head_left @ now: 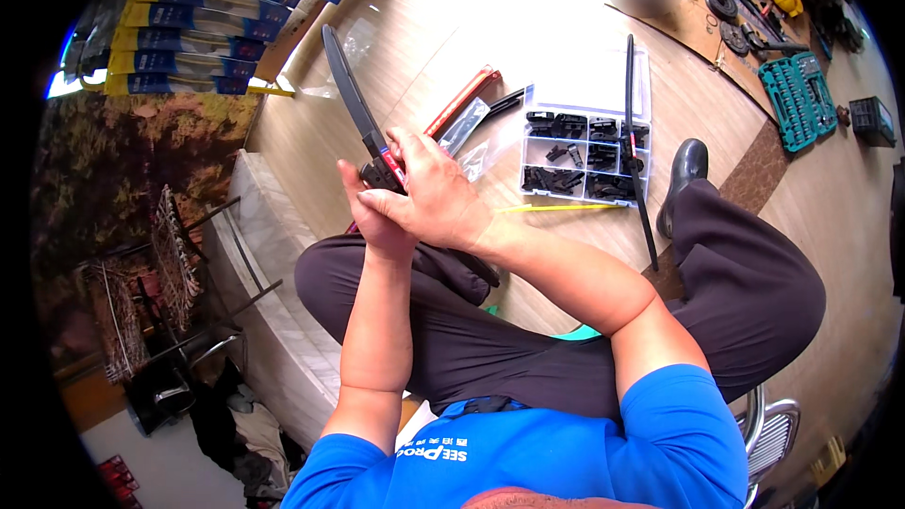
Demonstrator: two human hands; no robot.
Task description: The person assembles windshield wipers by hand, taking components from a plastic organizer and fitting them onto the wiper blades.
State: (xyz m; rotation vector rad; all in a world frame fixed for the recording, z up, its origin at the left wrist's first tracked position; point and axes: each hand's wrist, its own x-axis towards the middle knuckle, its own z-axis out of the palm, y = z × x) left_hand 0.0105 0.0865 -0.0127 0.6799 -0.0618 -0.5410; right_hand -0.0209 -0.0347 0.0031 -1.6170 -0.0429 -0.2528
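Note:
Both my hands are at the middle of a black wiper blade, whose curved upper end rises away to the left. My left hand is closed round it from below, thumb and fingers by the black connector. From the right, my right hand grips the blade over a red-marked part. The palms and part of the connector are hidden. A second wiper blade lies across the right side of a clear compartment box holding several small black adapters.
A long red-orange package and clear plastic bags lie beyond my hands. To the right are a green socket set and a brown board with dark parts. Packaged goods hang at the upper left. A yellow strip lies before the box.

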